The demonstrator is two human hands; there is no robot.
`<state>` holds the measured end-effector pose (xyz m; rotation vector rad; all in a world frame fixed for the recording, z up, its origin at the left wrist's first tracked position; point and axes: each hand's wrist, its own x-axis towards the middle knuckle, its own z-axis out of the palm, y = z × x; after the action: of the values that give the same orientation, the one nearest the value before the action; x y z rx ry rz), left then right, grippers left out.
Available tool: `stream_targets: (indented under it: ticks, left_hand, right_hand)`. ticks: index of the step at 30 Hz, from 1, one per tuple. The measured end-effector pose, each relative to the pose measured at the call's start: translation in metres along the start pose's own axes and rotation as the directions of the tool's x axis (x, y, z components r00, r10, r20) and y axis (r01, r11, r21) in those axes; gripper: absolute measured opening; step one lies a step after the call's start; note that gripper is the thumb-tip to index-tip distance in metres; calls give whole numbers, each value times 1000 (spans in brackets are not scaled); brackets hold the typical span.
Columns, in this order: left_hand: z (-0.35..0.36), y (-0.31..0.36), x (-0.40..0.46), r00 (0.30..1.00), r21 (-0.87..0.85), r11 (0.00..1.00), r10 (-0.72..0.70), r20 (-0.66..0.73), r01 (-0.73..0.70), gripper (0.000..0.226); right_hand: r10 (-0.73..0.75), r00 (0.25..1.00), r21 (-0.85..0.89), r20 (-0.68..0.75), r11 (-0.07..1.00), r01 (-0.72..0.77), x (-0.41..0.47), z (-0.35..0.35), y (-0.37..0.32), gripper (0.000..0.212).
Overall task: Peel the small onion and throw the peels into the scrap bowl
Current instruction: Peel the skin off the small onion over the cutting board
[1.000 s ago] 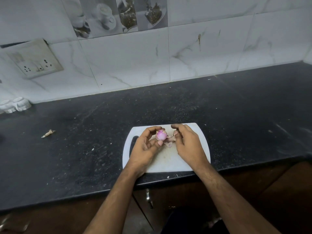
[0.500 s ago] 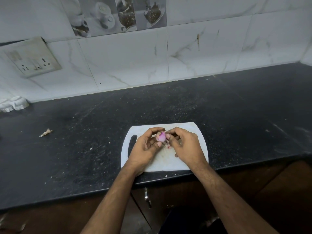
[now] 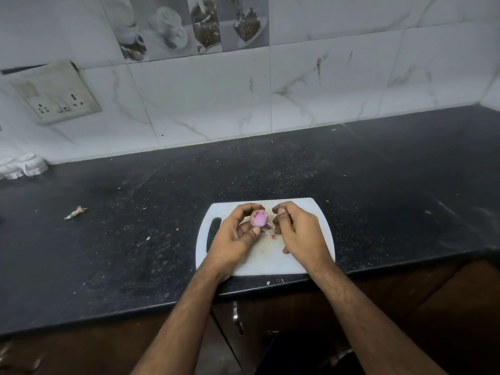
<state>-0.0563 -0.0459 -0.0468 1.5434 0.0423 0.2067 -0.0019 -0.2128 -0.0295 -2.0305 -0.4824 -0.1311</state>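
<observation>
A small pink-purple onion (image 3: pixel 259 218), partly peeled, is pinched between the thumb and fingers of my left hand (image 3: pixel 235 236) just above the white cutting board (image 3: pixel 319 212). My right hand (image 3: pixel 300 234) is curled close beside it on the right. Its fingertips pinch a strip of onion peel (image 3: pixel 267 227) that hangs from the onion's lower right side. Small peel bits (image 3: pixel 273 236) lie on the board under the hands. No scrap bowl is in view.
The board lies at the front edge of a black stone counter (image 3: pixel 378 185). A dry peel scrap (image 3: pixel 75 213) lies on the counter to the left. White objects (image 3: pixel 24 166) stand at the far left below a wall socket plate (image 3: pixel 56 96).
My right hand closed in on the onion, touched it, and has now drawn slightly back to the right. The left hand keeps holding the onion in the same spot.
</observation>
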Motion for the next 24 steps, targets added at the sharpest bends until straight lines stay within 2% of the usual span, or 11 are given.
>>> stream_targets:
  ticks: [4, 8, 14, 20, 24]
  left_hand:
    - [2, 2, -1, 999, -19, 999, 31, 37, -30, 39]
    - [2, 8, -4, 998, -108, 994, -4, 67, 11, 46]
    - [4, 5, -4, 1000, -40, 999, 3, -16, -3, 35]
    - [2, 6, -4, 1000, -84, 996, 26, -14, -27, 34]
    - [2, 5, -4, 999, -86, 996, 36, -40, -39, 29]
  right_hand:
    - [-124, 991, -25, 59, 992, 125, 0, 1, 0, 20]
    - [-174, 981, -80, 84, 980, 181, 2, 4, 4, 15]
    - [-170, 976, -236, 136, 951, 198, -1, 5, -2, 14]
    - [-60, 985, -323, 163, 940, 110, 2, 8, -13, 7]
    - [78, 995, -338, 63, 940, -52, -1, 16, -16, 12]
